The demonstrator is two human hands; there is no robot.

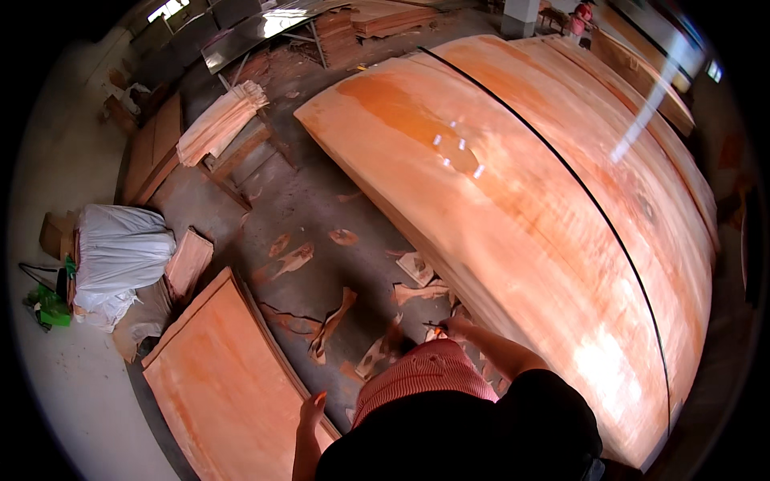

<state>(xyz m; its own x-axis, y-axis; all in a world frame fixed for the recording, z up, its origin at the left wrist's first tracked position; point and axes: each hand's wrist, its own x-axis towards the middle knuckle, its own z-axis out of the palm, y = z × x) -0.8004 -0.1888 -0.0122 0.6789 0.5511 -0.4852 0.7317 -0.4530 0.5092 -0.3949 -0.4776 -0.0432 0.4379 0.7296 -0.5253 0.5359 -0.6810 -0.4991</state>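
My right hand (458, 327) is closed around a small dark tool with an orange part (435, 329), held in front of my waist beside the edge of the large veneer stack. Its exact kind is too small to make out. Low on my left, my left hand (313, 410) hangs next to the edge of a smaller stack of wood sheets (220, 377); something orange shows at its fingertips, and how its fingers lie is unclear. On the large stack of reddish veneer sheets (513, 216), short white tape pieces (446, 162) surround an oval patch (463, 157). A black line (561, 156) runs across the sheets.
Veneer scraps (330, 325) litter the floor between the stacks. At left stand a white-covered bundle (122, 244) and a green bag (51, 307). Farther off, wood strips (220, 124) lie on a wooden stand; a person (579, 19) is at the far right.
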